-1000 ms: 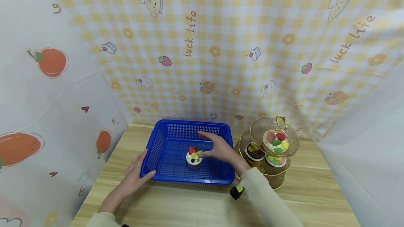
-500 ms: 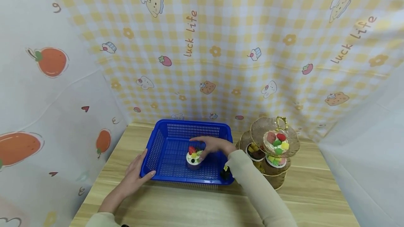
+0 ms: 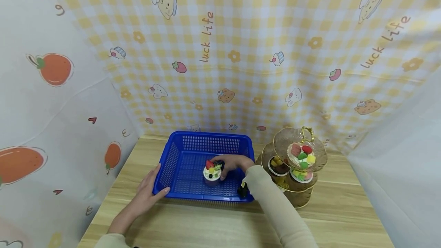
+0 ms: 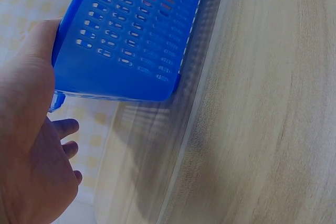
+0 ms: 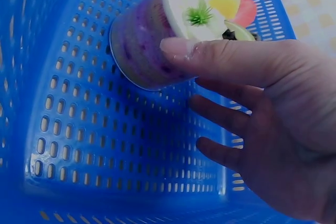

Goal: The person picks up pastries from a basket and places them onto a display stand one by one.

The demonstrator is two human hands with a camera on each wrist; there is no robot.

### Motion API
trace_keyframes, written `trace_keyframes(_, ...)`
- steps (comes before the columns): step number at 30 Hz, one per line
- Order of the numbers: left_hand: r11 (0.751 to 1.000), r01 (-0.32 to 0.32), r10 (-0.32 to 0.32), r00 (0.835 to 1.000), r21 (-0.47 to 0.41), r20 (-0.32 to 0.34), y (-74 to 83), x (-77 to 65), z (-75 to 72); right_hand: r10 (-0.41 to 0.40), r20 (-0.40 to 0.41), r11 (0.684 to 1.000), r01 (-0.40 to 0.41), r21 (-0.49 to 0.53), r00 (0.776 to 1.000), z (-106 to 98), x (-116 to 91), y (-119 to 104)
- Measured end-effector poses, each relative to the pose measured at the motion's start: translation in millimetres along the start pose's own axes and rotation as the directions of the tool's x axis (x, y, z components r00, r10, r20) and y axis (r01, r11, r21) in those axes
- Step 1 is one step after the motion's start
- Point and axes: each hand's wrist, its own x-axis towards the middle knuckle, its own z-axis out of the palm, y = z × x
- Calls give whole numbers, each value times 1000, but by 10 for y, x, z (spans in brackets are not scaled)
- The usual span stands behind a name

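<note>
A blue plastic basket stands on the wooden table. Inside it sits a dessert cup, purple-sided, with white cream and fruit on top. My right hand reaches into the basket from the right and holds this cup. In the right wrist view the thumb lies against the cup's upper side, with the index finger mostly hidden behind it. At the basket's front left corner, my left hand holds the rim between thumb and fingers. Its other fingers hang loosely beside the basket in the left wrist view.
Right of the basket stands a tiered stand of smoky plates with gold rims and a gold handle. A fruit-topped dessert sits on its top plate, with several more below. A checked cloth hangs behind the table.
My right hand has moved left and lower, closing its thumb and fingers around the dessert cup. The left hand and the basket have stayed in place.
</note>
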Motion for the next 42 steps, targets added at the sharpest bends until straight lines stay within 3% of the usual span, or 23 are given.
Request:
trace_keyframes(9,1000,-1,1,1000,-5,-4,4,-1,9,16,-63,1000,-14,27,998,56,9,18)
trace_keyframes(22,1000,9,-9,1000,-3,3,2,2,9,-51,-183,996,64,62,982,27,56,37)
trace_keyframes(30,1000,21,-21,1000,-8,8,7,1,-5,-152,-328,976,195,101,933,-165,-33,-162)
trace_keyframes(33,1000,23,-23,1000,-8,7,1,-2,-8,-164,-370,974,208,84,914,-192,-80,-232)
trace_keyframes(42,1000,8,-8,1000,-2,0,3,-8,-1,-163,-504,971,229,71,848,-62,-386,-262)
